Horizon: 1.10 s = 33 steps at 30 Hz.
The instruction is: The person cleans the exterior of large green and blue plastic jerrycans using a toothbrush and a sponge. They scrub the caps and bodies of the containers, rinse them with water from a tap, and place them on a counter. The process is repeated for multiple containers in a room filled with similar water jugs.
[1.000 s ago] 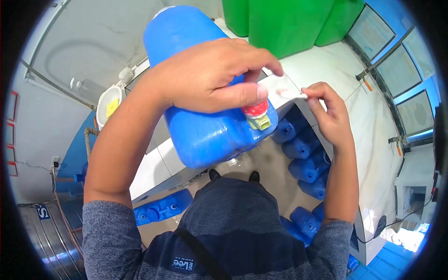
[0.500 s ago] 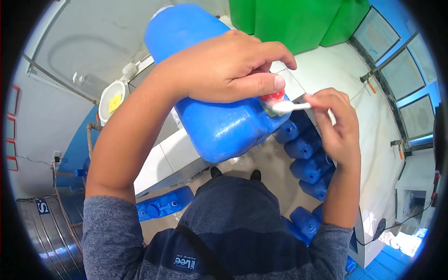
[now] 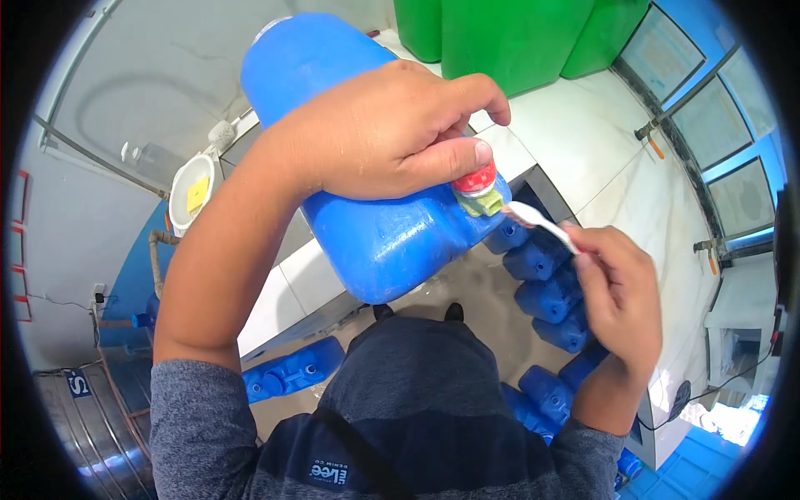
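A large blue water jug (image 3: 387,250) lies tilted across the ledge in front of me. My left hand (image 3: 400,129) is closed over its upper side, with the thumb on a red cap (image 3: 477,178); the other fingertips are partly hidden. Under the cap shows a yellow-green piece (image 3: 482,202) at the jug's corner. Pinched in my right hand (image 3: 621,292) is a white toothbrush (image 3: 542,223), its bristle end close beside the yellow-green piece. Whether the bristles touch it I cannot tell.
Several blue jugs (image 3: 550,300) stand on the floor to the right, and another blue jug (image 3: 292,367) lies at the left. A white basin (image 3: 177,204) with a yellow sponge (image 3: 198,195) sits far left. Green containers (image 3: 508,46) stand at the back.
My right hand has moved down and slightly right, drawing the toothbrush away from the cap and tilting it. The yellow-green piece shows more. The whole view has shifted a little.
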Available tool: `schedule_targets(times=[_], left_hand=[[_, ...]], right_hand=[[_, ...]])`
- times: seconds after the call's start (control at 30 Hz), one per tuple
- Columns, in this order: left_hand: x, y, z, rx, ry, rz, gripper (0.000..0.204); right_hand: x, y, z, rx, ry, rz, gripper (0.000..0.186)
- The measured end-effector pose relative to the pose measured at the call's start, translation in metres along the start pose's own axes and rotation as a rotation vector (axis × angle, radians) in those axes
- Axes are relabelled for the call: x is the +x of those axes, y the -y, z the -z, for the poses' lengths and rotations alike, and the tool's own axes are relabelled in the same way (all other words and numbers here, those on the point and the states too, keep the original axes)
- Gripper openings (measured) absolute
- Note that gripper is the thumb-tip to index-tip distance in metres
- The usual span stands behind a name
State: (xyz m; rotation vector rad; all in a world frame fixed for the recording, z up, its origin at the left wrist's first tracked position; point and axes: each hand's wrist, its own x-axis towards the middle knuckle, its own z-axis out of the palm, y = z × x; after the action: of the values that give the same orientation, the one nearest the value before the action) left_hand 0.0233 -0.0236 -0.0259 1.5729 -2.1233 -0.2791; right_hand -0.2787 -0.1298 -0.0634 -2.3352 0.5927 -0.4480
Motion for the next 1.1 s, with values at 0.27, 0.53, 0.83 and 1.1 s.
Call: schedule_targets(times=[0.27, 0.53, 0.83, 1.1], left_hand=[[0.005, 0.003, -0.004, -0.012, 0.018, -0.028, 0.039], [0.010, 0.001, -0.005, 0.036, 0.024, -0.023, 0.038], [0.012, 0.003, -0.005, 0.062, 0.028, -0.040, 0.040], [0.013, 0.007, -0.003, -0.016, 0.053, -0.085, 0.039]], right_hand=[[-0.004, -0.002, -0.025, -0.040, -0.163, 0.081, 0.029], [-0.024, 0.028, -0.017, -0.217, -0.251, 0.085, 0.055], [-0.008, 0.096, 0.001, -0.847, -0.030, 0.050, 0.051], [-0.011, 0.069, 0.009, -0.535, -0.031, -0.006, 0.045]])
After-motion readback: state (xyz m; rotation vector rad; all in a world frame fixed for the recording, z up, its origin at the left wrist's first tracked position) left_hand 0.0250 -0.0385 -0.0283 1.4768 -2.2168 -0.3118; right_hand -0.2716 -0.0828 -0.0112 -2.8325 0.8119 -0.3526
